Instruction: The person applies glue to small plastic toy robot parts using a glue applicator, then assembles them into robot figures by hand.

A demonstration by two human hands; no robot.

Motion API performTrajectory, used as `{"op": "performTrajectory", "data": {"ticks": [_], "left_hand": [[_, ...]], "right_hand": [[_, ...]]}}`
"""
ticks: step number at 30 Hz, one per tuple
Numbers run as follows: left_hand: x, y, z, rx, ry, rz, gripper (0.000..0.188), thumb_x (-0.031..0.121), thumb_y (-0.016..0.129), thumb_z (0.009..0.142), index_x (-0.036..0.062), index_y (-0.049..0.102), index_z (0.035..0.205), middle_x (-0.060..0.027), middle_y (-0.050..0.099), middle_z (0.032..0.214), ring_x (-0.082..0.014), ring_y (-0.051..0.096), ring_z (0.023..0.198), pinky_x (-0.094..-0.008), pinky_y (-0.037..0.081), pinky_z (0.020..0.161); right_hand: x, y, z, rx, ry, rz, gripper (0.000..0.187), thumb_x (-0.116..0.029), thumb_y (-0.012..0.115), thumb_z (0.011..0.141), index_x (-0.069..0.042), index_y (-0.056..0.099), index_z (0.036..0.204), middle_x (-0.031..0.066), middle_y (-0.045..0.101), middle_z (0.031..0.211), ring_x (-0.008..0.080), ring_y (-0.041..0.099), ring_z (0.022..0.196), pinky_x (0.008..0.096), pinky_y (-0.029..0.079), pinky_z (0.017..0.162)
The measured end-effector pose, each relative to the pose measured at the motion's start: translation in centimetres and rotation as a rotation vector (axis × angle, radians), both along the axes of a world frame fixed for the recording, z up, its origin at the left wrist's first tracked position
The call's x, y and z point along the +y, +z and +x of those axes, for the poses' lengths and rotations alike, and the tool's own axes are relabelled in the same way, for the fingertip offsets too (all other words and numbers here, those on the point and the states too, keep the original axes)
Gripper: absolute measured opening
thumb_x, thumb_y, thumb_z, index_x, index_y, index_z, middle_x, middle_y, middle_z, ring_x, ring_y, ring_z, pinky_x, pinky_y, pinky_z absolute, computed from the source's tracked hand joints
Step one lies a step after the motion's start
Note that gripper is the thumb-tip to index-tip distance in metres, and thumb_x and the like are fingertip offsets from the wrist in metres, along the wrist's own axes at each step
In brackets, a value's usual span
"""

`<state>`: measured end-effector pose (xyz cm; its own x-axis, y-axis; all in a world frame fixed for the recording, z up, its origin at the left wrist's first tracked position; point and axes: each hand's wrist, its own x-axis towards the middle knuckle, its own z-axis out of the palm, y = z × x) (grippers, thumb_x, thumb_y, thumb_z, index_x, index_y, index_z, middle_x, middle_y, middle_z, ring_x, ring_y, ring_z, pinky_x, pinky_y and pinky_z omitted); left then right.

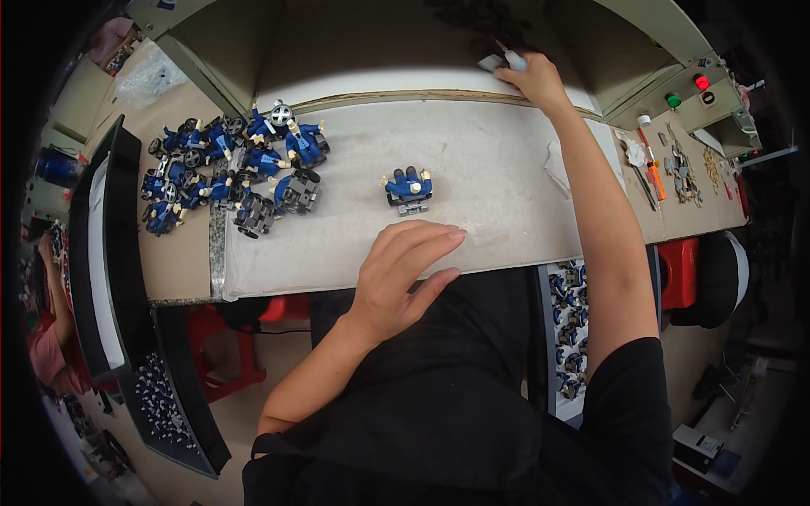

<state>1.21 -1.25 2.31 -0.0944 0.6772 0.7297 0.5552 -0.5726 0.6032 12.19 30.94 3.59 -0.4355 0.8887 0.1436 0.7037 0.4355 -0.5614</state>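
My right hand (540, 83) reaches far forward into the open-fronted booth, its fingers closed round a small white squeeze bottle (515, 60) with a thin pointed nozzle. Beside the fingers is a small white piece (489, 63) that I cannot make out. My left hand (398, 268) hovers over the near edge of the white work surface (498, 169), fingers apart and holding nothing. Just beyond it sits a toy figure (410, 184) in blue with pale hands and head, on a grey wheeled base. Nothing touches this figure but the surface.
Several similar blue figures with grey wheeled parts (221, 160) are heaped at left. A dark bin (173, 422) of small blue-and-white parts stands lower left; a tray (557, 405) of figures is under my right arm. Tools (655, 175) and loose grey parts (683, 173) lie at right.
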Motion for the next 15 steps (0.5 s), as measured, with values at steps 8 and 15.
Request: {"op": "performTrajectory", "data": {"ticks": [8,15], "left_hand": [[-1.5,-0.6,1.4,-0.547,-0.041,-0.457,0.046,-0.002,0.067,0.075,0.0020,0.051,0.117,-0.0115,0.061,0.096,-0.0135,0.059,0.087,-0.0263,0.048,0.076],[-2.2,-2.0,1.9,-0.588,-0.029,-0.457,0.018,0.002,0.067,0.076,0.0011,0.058,0.092,-0.0088,0.062,0.084,-0.0151,0.064,0.071,-0.0236,0.051,0.064]], "right_hand": [[-18.7,1.6,3.5,0.838,0.276,-0.445,0.019,-0.005,0.066,0.076,0.000,0.059,0.092,0.0067,0.060,0.077,0.0111,0.057,0.065,0.0217,0.047,0.053],[-26.1,-0.6,4.9,0.654,0.303,-0.390,0.014,0.004,0.066,0.074,0.000,0.062,0.086,0.0077,0.064,0.082,0.0127,0.061,0.074,0.0227,0.048,0.063]]}}
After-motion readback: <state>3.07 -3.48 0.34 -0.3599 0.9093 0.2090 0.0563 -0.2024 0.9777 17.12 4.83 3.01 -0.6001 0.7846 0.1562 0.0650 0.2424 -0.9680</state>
